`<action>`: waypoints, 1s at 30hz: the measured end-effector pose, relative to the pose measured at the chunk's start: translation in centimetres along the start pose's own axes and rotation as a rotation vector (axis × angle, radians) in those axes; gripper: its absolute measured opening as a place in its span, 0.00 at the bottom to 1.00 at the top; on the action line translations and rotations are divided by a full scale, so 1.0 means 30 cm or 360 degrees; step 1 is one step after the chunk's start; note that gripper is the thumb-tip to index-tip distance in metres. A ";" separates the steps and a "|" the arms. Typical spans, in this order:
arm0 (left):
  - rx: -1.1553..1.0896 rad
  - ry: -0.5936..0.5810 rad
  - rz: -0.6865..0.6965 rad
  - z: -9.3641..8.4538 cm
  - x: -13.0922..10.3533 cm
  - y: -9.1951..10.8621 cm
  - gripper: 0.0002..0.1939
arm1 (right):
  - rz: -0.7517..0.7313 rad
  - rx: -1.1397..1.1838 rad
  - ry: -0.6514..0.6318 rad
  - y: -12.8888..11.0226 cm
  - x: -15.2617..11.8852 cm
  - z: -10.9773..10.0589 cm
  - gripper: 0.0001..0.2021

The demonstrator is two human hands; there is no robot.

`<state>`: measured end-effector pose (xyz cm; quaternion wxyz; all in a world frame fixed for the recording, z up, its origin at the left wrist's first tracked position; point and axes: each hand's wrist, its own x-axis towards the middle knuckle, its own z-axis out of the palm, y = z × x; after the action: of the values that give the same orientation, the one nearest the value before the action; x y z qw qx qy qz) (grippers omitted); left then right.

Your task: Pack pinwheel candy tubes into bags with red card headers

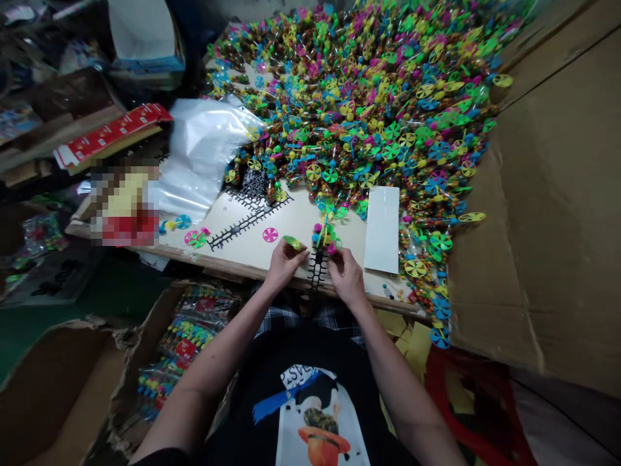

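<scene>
My left hand [286,264] is closed in a pinch at the table's front edge, with a small fan toy with a yellow-green wheel [292,242] at its fingertips. My right hand [347,274] is also pinched, beside a black pronged plastic strip [317,270]; what its fingers grip is hidden. Between both hands the strip lies lengthwise, hanging a little over the edge. Several toys with pink, blue and green tops [322,234] cluster at the strip's far end.
A large heap of candy-filled fan toys [369,97] covers the table's back. Nearby lie a white box [382,230], clear plastic bags [194,155], another black strip [247,223] and a loose pink wheel [270,235]. Cardboard [538,213] stands right; an open carton [121,362] sits below left.
</scene>
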<state>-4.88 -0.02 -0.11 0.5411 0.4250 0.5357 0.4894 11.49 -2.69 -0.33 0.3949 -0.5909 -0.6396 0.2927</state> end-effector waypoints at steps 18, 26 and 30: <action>-0.0360 -0.0098 -0.0640 0.095 -0.026 0.064 0.19 | 0.0017 0.0138 -0.0106 0.011 -0.008 -0.011 0.11; -0.0311 -0.0087 -0.0714 0.098 -0.015 0.097 0.17 | 0.0026 0.0113 -0.0073 0.026 0.009 0.012 0.13; -0.0323 -0.0083 -0.0696 0.114 -0.019 0.084 0.16 | 0.0002 -0.0007 0.0004 0.023 0.004 0.015 0.13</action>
<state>-1.64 0.05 2.67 0.6878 0.2550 0.5489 0.4008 11.46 -2.44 -1.13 0.3943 -0.5924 -0.6395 0.2909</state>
